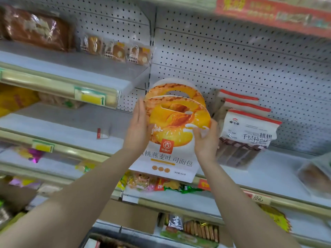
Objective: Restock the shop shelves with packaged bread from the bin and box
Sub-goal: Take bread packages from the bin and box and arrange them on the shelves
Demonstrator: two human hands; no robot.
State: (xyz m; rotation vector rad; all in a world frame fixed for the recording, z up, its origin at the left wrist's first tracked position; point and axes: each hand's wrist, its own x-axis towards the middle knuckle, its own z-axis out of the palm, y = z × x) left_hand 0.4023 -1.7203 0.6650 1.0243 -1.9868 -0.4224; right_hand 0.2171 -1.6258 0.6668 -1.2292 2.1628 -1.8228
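On the white bread package I read 桃燕麦吐司面包 in large grey characters across its lower front; the line's first character is hidden. Just above that line sits a red square logo with a white 吉-like mark. Small print at the package's lower right shows 420. Right of the package, a red-topped white bag carries 千层, the rest blurred. Up and right of the package, a red banner has yellow characters I cannot read.

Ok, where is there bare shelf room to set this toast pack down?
Right of the toast pack it is crowded: red-topped bags stand close beside it. Bare shelf lies between those bags and the wrapped loaf at far right. The left bay's shelf is bare around a small red tag. Lower shelves are packed.
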